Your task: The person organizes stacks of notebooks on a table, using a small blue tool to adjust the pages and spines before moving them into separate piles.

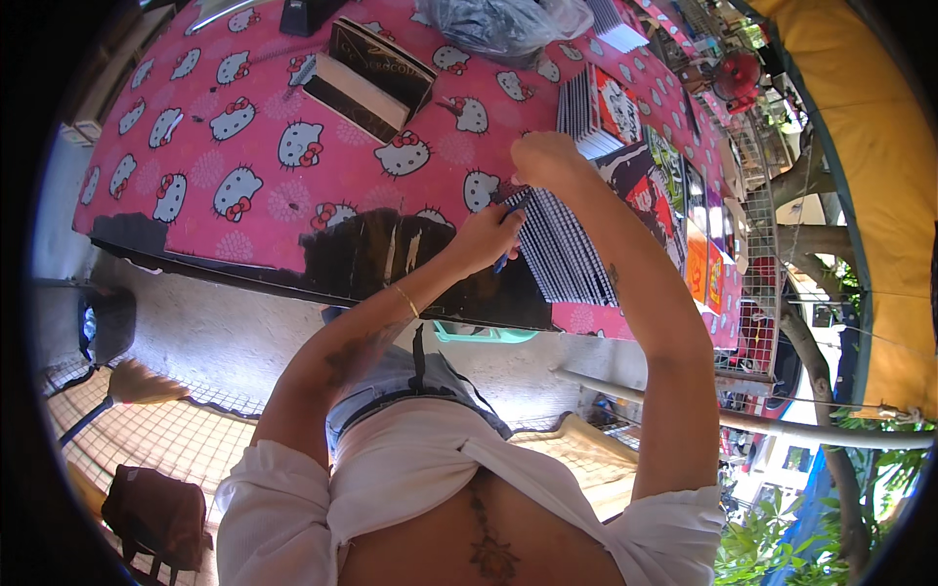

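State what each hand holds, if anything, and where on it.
Left hand: a slim blue tool, held around its middle, blue showing either side. Right hand: curled, contents can't be told.

A pink patterned cloth (pixel 278 249) covers most of the bench (pixel 484 298). Below the bench's near edge shows a pale grey surface (pixel 205 327); left of that, a straw broom (pixel 142 383). Right of the bench, a wire grid (pixel 757 337), sunlit leaves (pixel 762 542) and, farther out, a yellow-orange tarpaulin (pixel 909 244).

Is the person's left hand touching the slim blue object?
Touching: the head view shows the left hand closed around the slim blue object, whose lower end sticks out below the grip.
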The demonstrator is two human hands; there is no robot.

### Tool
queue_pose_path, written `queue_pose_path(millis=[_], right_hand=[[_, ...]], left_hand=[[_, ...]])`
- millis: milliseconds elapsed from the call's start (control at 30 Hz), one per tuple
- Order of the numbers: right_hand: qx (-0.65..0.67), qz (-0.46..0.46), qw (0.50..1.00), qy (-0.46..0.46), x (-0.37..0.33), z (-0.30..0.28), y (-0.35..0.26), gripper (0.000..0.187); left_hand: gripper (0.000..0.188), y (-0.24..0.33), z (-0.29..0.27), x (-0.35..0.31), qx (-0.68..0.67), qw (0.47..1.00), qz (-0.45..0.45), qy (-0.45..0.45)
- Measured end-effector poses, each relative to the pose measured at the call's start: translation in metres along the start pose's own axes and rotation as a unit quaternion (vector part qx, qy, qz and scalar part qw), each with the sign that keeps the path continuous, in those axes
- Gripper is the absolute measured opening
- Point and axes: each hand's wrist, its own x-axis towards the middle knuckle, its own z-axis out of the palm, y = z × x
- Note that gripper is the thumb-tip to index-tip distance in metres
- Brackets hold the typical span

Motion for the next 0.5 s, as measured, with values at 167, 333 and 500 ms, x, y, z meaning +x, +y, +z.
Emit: queue_pose_path(millis=[167,333,500], right_hand=[[-0.003,0.013,1.0,0.008,0.003,0.007,-0.002,0.02],[-0.002,-0.002,1.0,0.001,0.008,0.017,0.002,0.019],[0.009,0.01,0.999,0.031,0.007,0.022,0.002,0.02]], left_hand=[[0.035,0.004,0.0,0.006,0.022,1.0,-0.005,-0.006],[0.033,0.008,0.007,0.003,0.008,1.0,-0.013,0.003],[0.033,-0.004,0.006,-0.008,0.059,0.998,-0.004,-0.028]])
